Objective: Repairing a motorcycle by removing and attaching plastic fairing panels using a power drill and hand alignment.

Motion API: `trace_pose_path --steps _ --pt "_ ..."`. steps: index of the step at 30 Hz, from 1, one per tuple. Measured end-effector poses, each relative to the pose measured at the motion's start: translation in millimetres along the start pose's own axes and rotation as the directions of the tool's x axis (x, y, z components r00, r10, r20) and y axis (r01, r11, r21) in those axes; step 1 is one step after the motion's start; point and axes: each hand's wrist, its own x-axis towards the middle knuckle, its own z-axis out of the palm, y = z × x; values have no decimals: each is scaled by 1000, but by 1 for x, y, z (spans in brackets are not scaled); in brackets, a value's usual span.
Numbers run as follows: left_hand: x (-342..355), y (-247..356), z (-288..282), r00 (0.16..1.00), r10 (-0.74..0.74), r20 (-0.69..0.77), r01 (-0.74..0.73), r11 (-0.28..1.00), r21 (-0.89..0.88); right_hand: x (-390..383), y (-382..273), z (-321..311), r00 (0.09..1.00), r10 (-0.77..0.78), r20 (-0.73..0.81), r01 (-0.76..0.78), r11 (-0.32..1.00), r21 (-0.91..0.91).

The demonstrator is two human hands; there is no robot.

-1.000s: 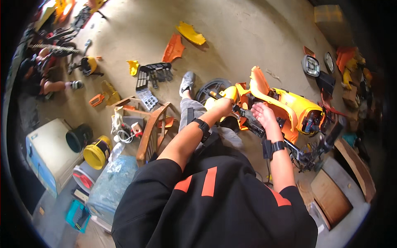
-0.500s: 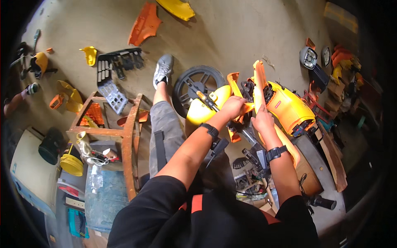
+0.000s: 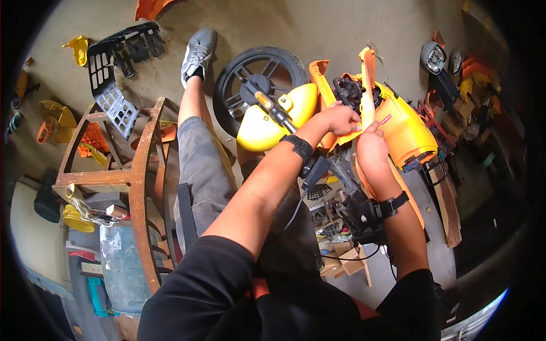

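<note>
My left hand (image 3: 339, 118) is closed on the lower part of an orange plastic panel (image 3: 367, 74) standing upright. My right hand (image 3: 372, 139) is curled round that panel just below and right of it. Another orange piece (image 3: 321, 74) stands to the left, with dark wiring (image 3: 350, 90) between them. A yellow body section (image 3: 406, 133) lies to the right. In front are a yellow mudguard (image 3: 256, 131), a metal fork tube (image 3: 281, 116) and a black spoked wheel (image 3: 233, 71). A dark cable (image 3: 293, 216) runs below my left forearm.
A wooden chair frame (image 3: 136, 187) stands left, beside a blue translucent container (image 3: 119, 273). A black grille piece (image 3: 105, 68) and yellow plastic parts (image 3: 79, 48) lie on the floor. Mirrors (image 3: 432, 57), boards (image 3: 446, 216) and piled panels are at right. My outstretched foot (image 3: 196, 51) is beside the wheel.
The view has moved closer over the vehicle. My left hand has shifted onto the orange panel, and my right hand, open a second ago, has closed on it too.
</note>
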Motion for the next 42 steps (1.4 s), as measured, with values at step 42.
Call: trace_pose_path --steps 42 --pt "-339 121 -89 652 -233 -722 411 908 79 3 209 -56 972 120 -204 -36 926 376"
